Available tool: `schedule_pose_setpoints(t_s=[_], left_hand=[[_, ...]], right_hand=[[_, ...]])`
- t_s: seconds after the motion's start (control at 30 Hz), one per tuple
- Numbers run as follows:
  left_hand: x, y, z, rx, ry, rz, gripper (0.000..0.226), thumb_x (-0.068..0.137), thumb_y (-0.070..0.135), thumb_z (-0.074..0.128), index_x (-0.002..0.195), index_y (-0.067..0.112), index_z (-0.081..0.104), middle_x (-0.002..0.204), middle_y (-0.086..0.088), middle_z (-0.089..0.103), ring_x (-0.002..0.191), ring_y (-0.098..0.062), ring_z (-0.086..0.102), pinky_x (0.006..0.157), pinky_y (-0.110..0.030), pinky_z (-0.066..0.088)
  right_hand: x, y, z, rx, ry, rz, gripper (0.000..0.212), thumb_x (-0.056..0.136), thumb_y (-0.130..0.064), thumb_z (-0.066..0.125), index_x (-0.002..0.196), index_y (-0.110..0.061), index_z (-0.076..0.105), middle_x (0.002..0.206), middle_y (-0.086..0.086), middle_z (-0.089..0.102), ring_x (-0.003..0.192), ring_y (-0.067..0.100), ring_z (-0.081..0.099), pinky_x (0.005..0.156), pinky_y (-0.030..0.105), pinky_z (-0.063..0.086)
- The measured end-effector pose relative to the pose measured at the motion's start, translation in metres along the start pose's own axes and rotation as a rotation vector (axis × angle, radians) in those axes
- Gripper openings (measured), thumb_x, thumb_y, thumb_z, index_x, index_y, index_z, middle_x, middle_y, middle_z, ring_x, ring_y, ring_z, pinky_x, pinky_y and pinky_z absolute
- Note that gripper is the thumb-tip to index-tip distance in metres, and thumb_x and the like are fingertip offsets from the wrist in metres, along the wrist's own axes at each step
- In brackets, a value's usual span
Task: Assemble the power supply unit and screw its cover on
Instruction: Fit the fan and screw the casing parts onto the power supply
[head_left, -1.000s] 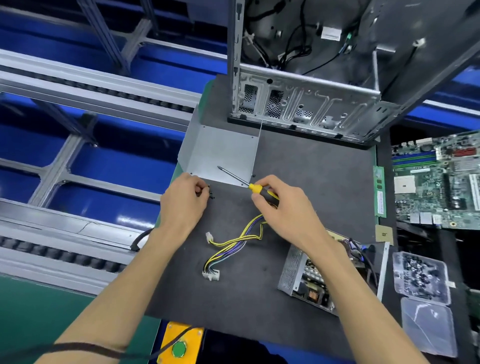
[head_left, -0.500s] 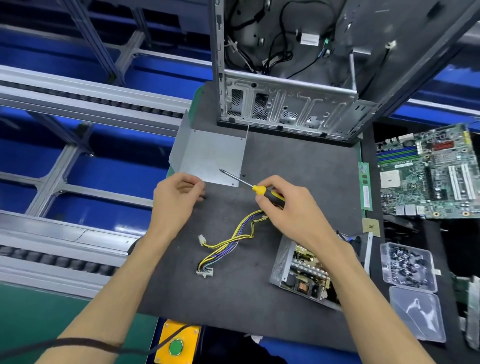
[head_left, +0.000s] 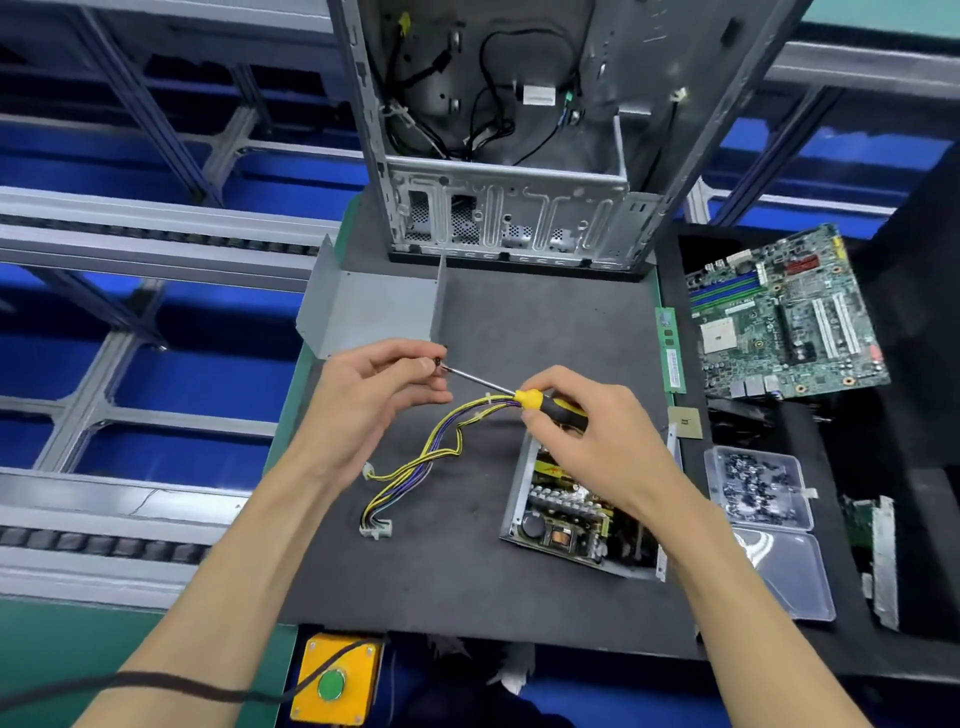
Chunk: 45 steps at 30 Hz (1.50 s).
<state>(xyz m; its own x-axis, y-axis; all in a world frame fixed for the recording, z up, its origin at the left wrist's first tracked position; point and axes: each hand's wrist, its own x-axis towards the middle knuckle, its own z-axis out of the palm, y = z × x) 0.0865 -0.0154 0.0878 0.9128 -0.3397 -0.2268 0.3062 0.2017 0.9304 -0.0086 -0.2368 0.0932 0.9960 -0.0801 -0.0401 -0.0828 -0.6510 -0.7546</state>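
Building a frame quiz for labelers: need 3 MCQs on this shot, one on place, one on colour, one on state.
1. Where does the open power supply unit lie?
A. on the dark mat, below the right hand
B. inside the computer case
C. on the motherboard

2. What colour is the screwdriver handle?
A. red and white
B. yellow and black
C. all blue

3. How is the power supply cover right now?
A. screwed onto the unit
B. held in the left hand
C. lying apart on the mat, off the unit

Answers:
1 A: the unit sits on the mat under the right hand.
2 B: yellow collar, black and yellow grip.
3 C: the bent grey sheet lies beyond the left hand, and the unit's circuit board is exposed.
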Motion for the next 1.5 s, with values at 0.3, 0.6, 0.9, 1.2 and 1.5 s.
schedule_pose_setpoints(t_s=[0.3,0.6,0.9,1.2,1.5], left_hand=[[-0.013,0.002,0.038,0.235,-0.069,0.075,0.036,0.091,-0.009,0.062,0.078,0.018,0.081,0.074,-0.007,0.073,0.070,-0.022,0.072,0.072,-0.029,0.061],[-0.018,-0.004,0.065,0.460,-0.137,0.099,0.022,0.095,0.001,0.063,0.083,0.013,0.078,0.071,-0.006,0.071,0.069,-0.022,0.069,0.065,-0.027,0.060],[-0.023,-0.011,0.091,0.404,-0.196,0.093,0.018,0.094,0.007,0.065,0.090,0.015,0.081,0.080,-0.012,0.074,0.076,-0.024,0.072,0.076,-0.036,0.062],[-0.030,-0.030,0.125,0.445,-0.042,-0.088,0.047,0.098,0.052,0.057,0.094,0.006,0.066,0.068,-0.010,0.071,0.058,-0.023,0.068,0.053,-0.036,0.058],[-0.068,-0.097,0.178,1.449,-0.417,-0.201,0.080,0.075,0.080,0.062,0.117,0.015,0.041,0.090,0.001,0.059,0.088,-0.025,0.062,0.065,-0.037,0.047]], right_hand=[[-0.031,0.010,-0.024,0.000,0.063,0.007,0.007,0.093,-0.029,0.065,0.094,-0.035,0.063,0.068,-0.011,0.064,0.063,0.016,0.058,0.065,0.038,0.051],[-0.058,0.021,-0.042,-0.112,0.144,-0.023,0.006,0.092,-0.029,0.067,0.097,-0.033,0.066,0.069,-0.009,0.068,0.064,0.010,0.060,0.066,0.037,0.052],[-0.077,0.037,-0.052,-0.016,0.175,0.027,0.006,0.088,-0.036,0.061,0.093,-0.035,0.063,0.064,-0.012,0.060,0.063,0.012,0.054,0.059,0.033,0.046],[-0.099,0.062,-0.069,0.054,0.295,0.095,0.002,0.093,-0.029,0.063,0.092,-0.030,0.063,0.061,-0.007,0.051,0.062,0.020,0.045,0.061,0.043,0.045],[-0.115,0.076,-0.093,0.092,0.380,0.164,0.019,0.094,-0.022,0.065,0.090,-0.040,0.062,0.064,0.004,0.056,0.062,0.023,0.048,0.061,0.039,0.045]])
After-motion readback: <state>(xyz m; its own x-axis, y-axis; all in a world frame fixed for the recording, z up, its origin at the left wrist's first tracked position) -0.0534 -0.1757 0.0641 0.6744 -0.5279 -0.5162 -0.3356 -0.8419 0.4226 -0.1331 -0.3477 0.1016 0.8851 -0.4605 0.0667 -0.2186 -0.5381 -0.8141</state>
